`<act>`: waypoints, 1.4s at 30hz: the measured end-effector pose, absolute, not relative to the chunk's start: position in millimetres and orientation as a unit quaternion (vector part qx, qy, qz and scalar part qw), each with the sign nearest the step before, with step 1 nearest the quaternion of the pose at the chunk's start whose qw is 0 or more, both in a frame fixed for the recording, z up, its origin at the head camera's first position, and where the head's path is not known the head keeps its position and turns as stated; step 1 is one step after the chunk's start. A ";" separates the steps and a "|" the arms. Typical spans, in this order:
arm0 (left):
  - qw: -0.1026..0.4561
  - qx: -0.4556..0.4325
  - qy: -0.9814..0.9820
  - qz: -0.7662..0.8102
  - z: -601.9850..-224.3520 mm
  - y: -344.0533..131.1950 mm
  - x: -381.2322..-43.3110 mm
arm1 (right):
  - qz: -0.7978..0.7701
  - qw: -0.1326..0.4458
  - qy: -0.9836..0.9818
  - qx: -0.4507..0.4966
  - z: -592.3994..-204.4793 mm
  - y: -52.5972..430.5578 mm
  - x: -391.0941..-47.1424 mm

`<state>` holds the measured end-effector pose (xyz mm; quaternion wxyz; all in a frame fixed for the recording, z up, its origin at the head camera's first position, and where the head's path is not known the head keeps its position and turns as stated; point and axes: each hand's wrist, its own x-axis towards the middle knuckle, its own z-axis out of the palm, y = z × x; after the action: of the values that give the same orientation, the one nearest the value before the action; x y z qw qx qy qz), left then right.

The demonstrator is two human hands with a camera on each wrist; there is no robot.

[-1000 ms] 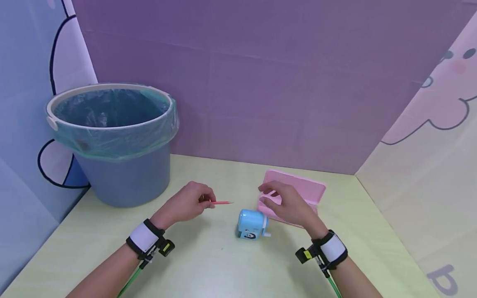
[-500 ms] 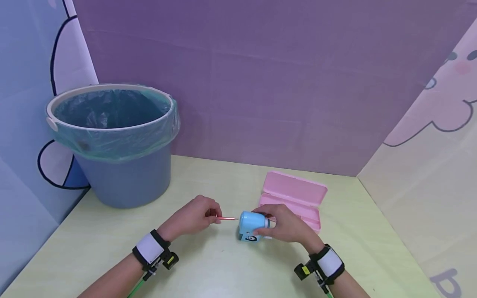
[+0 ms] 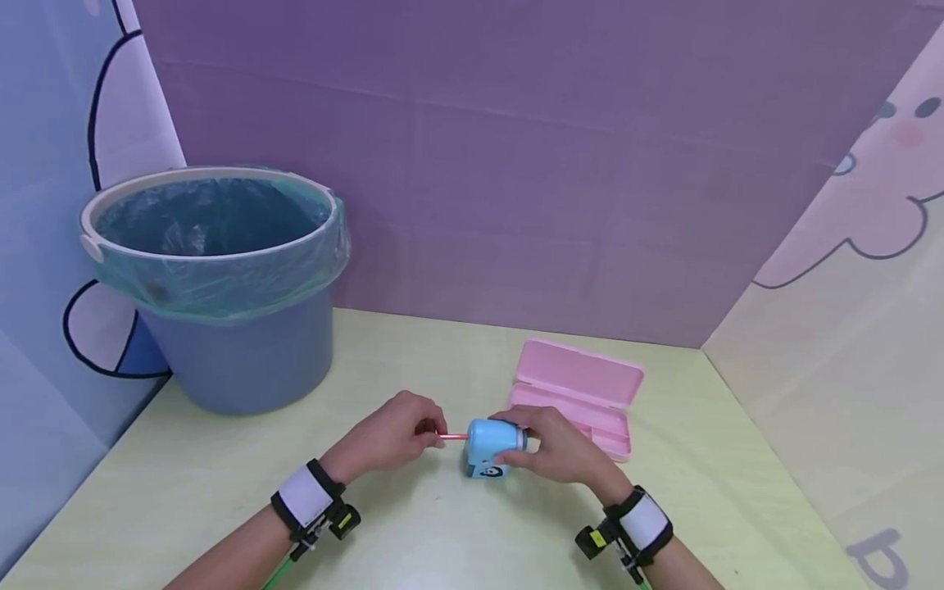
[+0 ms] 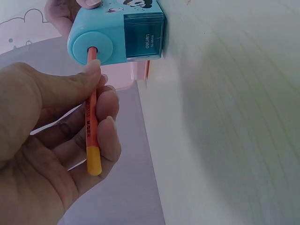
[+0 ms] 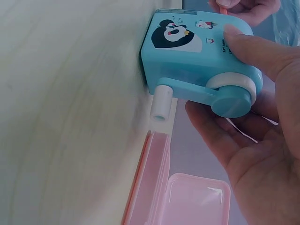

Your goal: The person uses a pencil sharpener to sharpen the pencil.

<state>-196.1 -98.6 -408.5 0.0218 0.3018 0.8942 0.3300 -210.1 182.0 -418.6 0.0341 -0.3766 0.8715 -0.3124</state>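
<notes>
A blue crank pencil sharpener (image 3: pixel 487 442) with a panda picture stands on the table. My right hand (image 3: pixel 556 447) grips its body from the crank side, thumb on the panda face and fingers on the opposite side. In the right wrist view the crank handle (image 5: pixel 161 103) with its white knob hangs free of the fingers. My left hand (image 3: pixel 401 430) pinches a red pencil (image 4: pixel 92 122) between thumb and fingers. The pencil's front end sits inside the sharpener's round hole, so its point is hidden; its yellow end lies over the left palm.
An open pink pencil case (image 3: pixel 578 373) lies just behind the sharpener, to the right. At the back left stands a large blue bin (image 3: pixel 251 352) lined with a green plastic bag. A purple backdrop (image 3: pixel 472 180) rises behind the table.
My right hand has come down from over the pencil case and taken hold of the sharpener. My left hand has moved right and toward me, bringing the pencil's tip into the hole.
</notes>
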 end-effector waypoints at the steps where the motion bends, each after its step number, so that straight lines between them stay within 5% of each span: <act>1: 0.022 0.300 0.895 0.329 -408.4 -97.9 -196.0 | -0.314 0.035 0.870 -0.378 -419.4 182.1 -210.2; 23: -0.012 0.306 0.886 0.348 -407.6 -80.6 -201.7 | -0.333 0.017 0.867 -0.370 -424.7 162.6 -209.0; 42: 0.063 0.351 0.893 0.276 -383.3 -68.1 -206.2 | -0.341 0.035 0.889 -0.303 -422.2 204.1 -204.9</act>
<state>-206.2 -68.1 -383.3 0.0628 0.3511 0.8926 0.2758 -204.9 204.1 -422.2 0.0347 -0.3028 0.8893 -0.3410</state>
